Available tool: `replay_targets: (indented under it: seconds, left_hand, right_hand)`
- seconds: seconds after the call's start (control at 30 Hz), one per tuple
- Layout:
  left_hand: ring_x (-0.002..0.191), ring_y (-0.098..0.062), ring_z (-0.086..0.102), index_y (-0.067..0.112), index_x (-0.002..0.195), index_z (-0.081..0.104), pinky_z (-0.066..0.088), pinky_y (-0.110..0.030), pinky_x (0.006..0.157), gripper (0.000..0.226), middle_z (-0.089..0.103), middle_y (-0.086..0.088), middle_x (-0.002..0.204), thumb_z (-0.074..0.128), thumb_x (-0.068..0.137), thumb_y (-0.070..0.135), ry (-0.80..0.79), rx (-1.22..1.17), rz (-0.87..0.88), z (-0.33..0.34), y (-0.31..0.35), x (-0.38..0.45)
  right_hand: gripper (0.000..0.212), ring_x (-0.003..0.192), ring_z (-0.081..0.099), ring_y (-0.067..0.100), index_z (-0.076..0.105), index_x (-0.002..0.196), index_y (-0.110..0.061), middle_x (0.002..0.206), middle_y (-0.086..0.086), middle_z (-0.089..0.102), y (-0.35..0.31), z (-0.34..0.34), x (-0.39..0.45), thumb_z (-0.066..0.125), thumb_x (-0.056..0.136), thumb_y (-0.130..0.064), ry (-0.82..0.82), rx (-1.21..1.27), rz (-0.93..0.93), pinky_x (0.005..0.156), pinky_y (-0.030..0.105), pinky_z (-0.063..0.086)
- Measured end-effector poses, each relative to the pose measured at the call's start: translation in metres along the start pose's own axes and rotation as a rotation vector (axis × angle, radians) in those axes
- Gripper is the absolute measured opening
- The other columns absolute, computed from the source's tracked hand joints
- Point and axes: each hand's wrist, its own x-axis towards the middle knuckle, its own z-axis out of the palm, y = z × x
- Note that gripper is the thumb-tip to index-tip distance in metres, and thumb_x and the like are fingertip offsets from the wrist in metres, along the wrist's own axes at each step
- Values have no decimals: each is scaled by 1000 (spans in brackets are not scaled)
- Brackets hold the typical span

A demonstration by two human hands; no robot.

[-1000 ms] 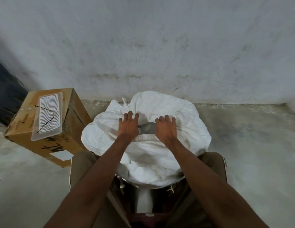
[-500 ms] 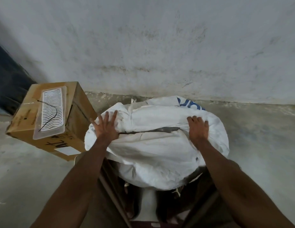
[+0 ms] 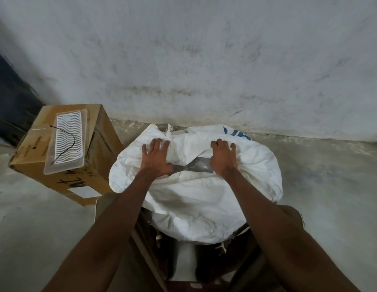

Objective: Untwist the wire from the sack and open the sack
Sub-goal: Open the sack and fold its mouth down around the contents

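A white woven sack (image 3: 204, 199) stands on the floor between my knees, against the wall. Its mouth is parted in a narrow slit, and grey contents (image 3: 194, 167) show through it. My left hand (image 3: 156, 159) lies on the far lip at the left end of the slit, fingers spread over the cloth and thumb at the edge. At the right end, my right hand (image 3: 222, 159) holds the same lip. The black wire (image 3: 67, 146) lies bent on a clear plastic tray (image 3: 63, 170), off the sack.
The tray rests on a brown cardboard box (image 3: 97, 165) just left of the sack. A grey plastered wall (image 3: 204, 70) rises close behind. Bare concrete floor (image 3: 330, 186) spreads to the right and left. Something dark (image 3: 10, 98) stands at the far left.
My hands went from the middle out to the sack's sides, stretching the mouth wide. Now they have come back nearer together on the far lip, and the slit is shorter.
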Motion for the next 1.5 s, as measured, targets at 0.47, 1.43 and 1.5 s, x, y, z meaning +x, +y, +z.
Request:
replay_targets:
  seconds: [0.47,1.43,1.5]
  left_hand:
    - [136,-33,44,9,143,45,37,-47,110,56,50,-14,141,54,89,22,-11,-201,86,7,24,83]
    - [115,-27,56,23,134,56,38,-42,101,54,60,-8,137,46,97,60,-406,-399,48,-169,34,13]
    - [124,-32,50,30,143,38,33,-50,107,65,54,-11,137,52,90,64,-200,-151,170,-163,36,6]
  right_hand:
    - [67,157,2,35,14,162,-20,168,8,20,-15,17,91,44,106,-41,-221,62,3,122,61,0]
    - [42,62,39,17,38,68,-16,69,2,38,-32,-169,3,43,109,-25,-437,617,-63,65,33,31]
    - [31,71,51,21,50,84,-8,80,9,52,-34,-172,1,42,109,-25,-512,683,39,74,33,40]
